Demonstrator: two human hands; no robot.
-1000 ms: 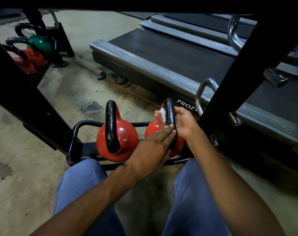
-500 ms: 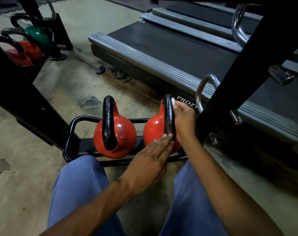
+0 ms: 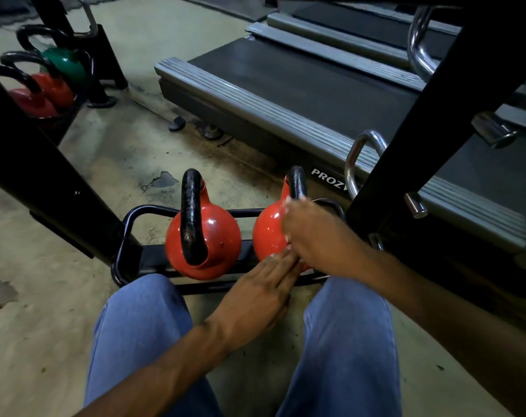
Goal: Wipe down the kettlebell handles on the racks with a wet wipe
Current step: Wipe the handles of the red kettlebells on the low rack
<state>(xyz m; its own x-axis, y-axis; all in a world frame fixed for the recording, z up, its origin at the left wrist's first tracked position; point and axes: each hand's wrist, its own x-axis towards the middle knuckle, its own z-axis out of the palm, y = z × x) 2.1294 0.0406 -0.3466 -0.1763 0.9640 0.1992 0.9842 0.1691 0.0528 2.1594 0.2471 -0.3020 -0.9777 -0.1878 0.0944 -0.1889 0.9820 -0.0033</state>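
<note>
Two red kettlebells with black handles sit side by side on a low black rack (image 3: pixel 126 233) in front of my knees. The left kettlebell (image 3: pixel 213 236) is untouched. My right hand (image 3: pixel 319 236) is wrapped around the lower part of the right kettlebell's handle (image 3: pixel 297 182), with bits of a white wet wipe (image 3: pixel 286 203) showing at my fingers. My left hand (image 3: pixel 255 293) lies flat with fingers straight, its tips against the near base of the right kettlebell (image 3: pixel 267 233).
A treadmill (image 3: pixel 301 94) runs along the far right, close behind the rack. Black frame posts (image 3: pixel 45 182) slant at left and right (image 3: pixel 430 115). More red and green kettlebells (image 3: pixel 60 70) stand on another rack at far left. My jeans-clad knees fill the foreground.
My right hand slid down the right kettlebell's handle from its top toward the base. My left hand stayed at the bell's near side.
</note>
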